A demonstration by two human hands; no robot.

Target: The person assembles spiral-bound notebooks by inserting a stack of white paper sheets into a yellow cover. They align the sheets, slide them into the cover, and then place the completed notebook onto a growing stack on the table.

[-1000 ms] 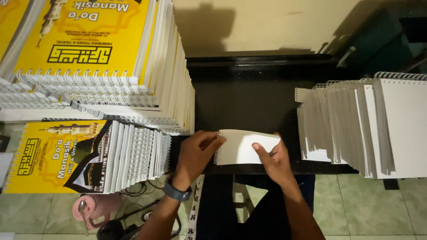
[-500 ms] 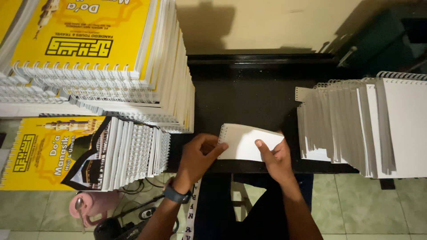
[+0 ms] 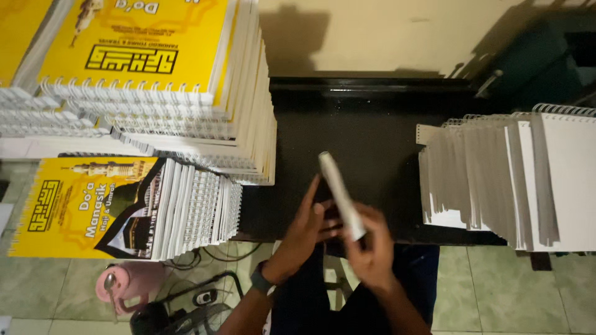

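Black table [image 3: 372,133]: yellow-covered booklet stacks [image 3: 186,93], white spiral-bound stacks [image 3: 515,180].
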